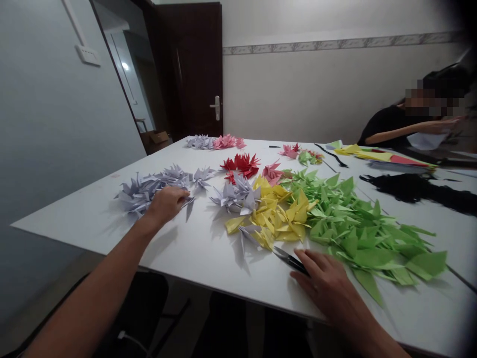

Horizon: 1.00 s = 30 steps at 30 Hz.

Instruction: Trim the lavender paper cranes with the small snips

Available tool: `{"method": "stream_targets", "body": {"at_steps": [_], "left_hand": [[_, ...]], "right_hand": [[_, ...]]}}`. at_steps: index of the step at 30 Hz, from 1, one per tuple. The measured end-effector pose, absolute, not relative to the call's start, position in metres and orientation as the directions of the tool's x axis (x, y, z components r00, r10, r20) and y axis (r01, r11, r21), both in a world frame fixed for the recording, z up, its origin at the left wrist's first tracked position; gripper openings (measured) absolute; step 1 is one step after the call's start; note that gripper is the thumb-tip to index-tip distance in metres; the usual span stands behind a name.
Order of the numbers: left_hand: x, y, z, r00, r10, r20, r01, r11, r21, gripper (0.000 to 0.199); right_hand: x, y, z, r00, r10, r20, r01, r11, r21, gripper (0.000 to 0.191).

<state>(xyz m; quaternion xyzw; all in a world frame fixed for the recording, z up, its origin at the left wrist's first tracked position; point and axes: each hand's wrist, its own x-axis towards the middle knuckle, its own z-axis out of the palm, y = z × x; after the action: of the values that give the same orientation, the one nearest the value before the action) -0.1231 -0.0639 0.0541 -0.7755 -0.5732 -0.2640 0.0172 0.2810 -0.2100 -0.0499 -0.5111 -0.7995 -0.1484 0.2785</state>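
My left hand (pixel 168 203) is closed on a pale lavender folded paper piece (pixel 190 204), beside the left heap of lavender paper pieces (pixel 139 191). Near the table's front edge, my right hand (pixel 322 276) lies over the black handle of scissors (pixel 285 254), whose blades point left; its fingers are partly spread, and I cannot tell if they grip. Beyond it are yellow folded pieces (pixel 279 214), with a large green heap (pixel 357 223) to the right. Lavender pieces (pixel 238 194) and red ones (pixel 240 166) sit in the middle.
Across the white table (pixel 112 238) are pink pieces (pixel 227 142), coloured paper sheets (pixel 391 157) and a black stringy bundle (pixel 410 189). A person in black (pixel 387 124) sits at the far right, holding white paper. A dark door (pixel 194 64) stands behind.
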Motion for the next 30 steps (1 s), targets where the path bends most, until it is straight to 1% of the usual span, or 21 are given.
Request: {"method": "stream_targets", "body": {"at_steps": [1,2,3,4,5,6,7,8,9,11,13,15,17,19,21,22,23,24,25,27,30], "left_hand": [[-0.115,-0.065,0.057,0.143,0.862,0.486,0.861,-0.351,0.369,0.022],[-0.105,-0.066,0.059,0.048,0.840,0.541,0.781,-0.369,0.504,0.023],[-0.092,-0.066,0.060,-0.053,0.829,0.557,0.642,-0.399,0.654,0.023],[-0.077,-0.064,0.059,-0.150,0.838,0.526,0.441,-0.419,0.794,0.024],[-0.061,-0.062,0.058,-0.175,0.880,0.441,0.220,-0.401,0.889,0.027],[-0.043,-0.059,0.056,-0.167,0.923,0.345,0.013,-0.348,0.937,0.033],[-0.026,-0.056,0.054,-0.159,0.954,0.255,-0.169,-0.280,0.945,0.037],[-0.008,-0.053,0.053,-0.096,0.982,0.163,-0.314,-0.185,0.931,0.038],[0.007,-0.051,0.052,-0.027,0.995,0.096,-0.430,-0.099,0.897,0.036],[0.033,-0.047,0.050,0.099,0.995,0.026,-0.558,0.034,0.829,0.027],[0.048,-0.045,0.048,0.186,0.982,0.001,-0.605,0.114,0.788,0.018],[0.053,-0.044,0.042,0.235,0.972,0.000,-0.620,0.150,0.770,0.018],[0.052,-0.045,0.035,0.245,0.970,0.002,-0.628,0.157,0.762,0.027],[0.047,-0.046,0.029,0.255,0.967,0.005,-0.613,0.158,0.774,0.036],[0.042,-0.047,0.025,0.287,0.957,0.031,-0.578,0.147,0.803,0.042],[0.040,-0.048,0.024,0.308,0.950,0.056,-0.559,0.133,0.818,0.045],[0.038,-0.048,0.024,0.323,0.943,0.084,-0.545,0.113,0.831,0.047],[0.036,-0.048,0.024,0.330,0.938,0.109,-0.537,0.092,0.839,0.049],[0.035,-0.048,0.025,0.330,0.936,0.126,-0.532,0.074,0.844,0.050],[0.033,-0.046,0.025,0.324,0.937,0.129,-0.518,0.062,0.853,0.053],[0.033,-0.044,0.023,0.313,0.944,0.101,-0.470,0.062,0.880,0.056]], "right_hand": [[0.274,-0.198,-0.051,-0.319,0.765,0.559,0.908,0.416,-0.053,0.032],[0.270,-0.188,-0.051,-0.317,0.796,0.515,0.910,0.409,-0.071,0.029],[0.267,-0.181,-0.050,-0.319,0.828,0.461,0.909,0.405,-0.098,0.025],[0.266,-0.177,-0.049,-0.321,0.857,0.403,0.908,0.400,-0.126,0.021],[0.266,-0.175,-0.046,-0.328,0.879,0.345,0.906,0.397,-0.148,0.018],[0.267,-0.175,-0.042,-0.335,0.896,0.291,0.905,0.392,-0.165,0.016],[0.268,-0.175,-0.036,-0.341,0.907,0.247,0.905,0.388,-0.175,0.015],[0.268,-0.176,-0.030,-0.347,0.914,0.211,0.905,0.385,-0.182,0.014],[0.269,-0.176,-0.025,-0.353,0.918,0.183,0.904,0.385,-0.187,0.013],[0.268,-0.177,-0.015,-0.364,0.918,0.157,0.898,0.391,-0.203,0.012],[0.268,-0.178,-0.011,-0.365,0.913,0.182,0.887,0.401,-0.230,0.014],[0.269,-0.180,-0.013,-0.364,0.899,0.243,0.863,0.424,-0.274,0.018],[0.271,-0.180,-0.016,-0.373,0.868,0.327,0.813,0.476,-0.335,0.020],[0.269,-0.177,-0.013,-0.347,0.834,0.428,0.751,0.521,-0.407,0.019],[0.263,-0.167,0.000,-0.242,0.823,0.515,0.707,0.513,-0.487,0.016],[0.258,-0.158,0.010,-0.158,0.821,0.548,0.695,0.487,-0.530,0.014],[0.252,-0.148,0.021,-0.078,0.823,0.563,0.681,0.456,-0.573,0.016],[0.245,-0.137,0.031,-0.021,0.821,0.570,0.657,0.441,-0.612,0.022],[0.238,-0.125,0.040,-0.001,0.832,0.555,0.615,0.439,-0.655,0.030],[0.224,-0.104,0.049,0.008,0.849,0.528,0.501,0.453,-0.737,0.040],[0.211,-0.086,0.039,0.016,0.884,0.468,0.303,0.442,-0.844,0.043]]}}
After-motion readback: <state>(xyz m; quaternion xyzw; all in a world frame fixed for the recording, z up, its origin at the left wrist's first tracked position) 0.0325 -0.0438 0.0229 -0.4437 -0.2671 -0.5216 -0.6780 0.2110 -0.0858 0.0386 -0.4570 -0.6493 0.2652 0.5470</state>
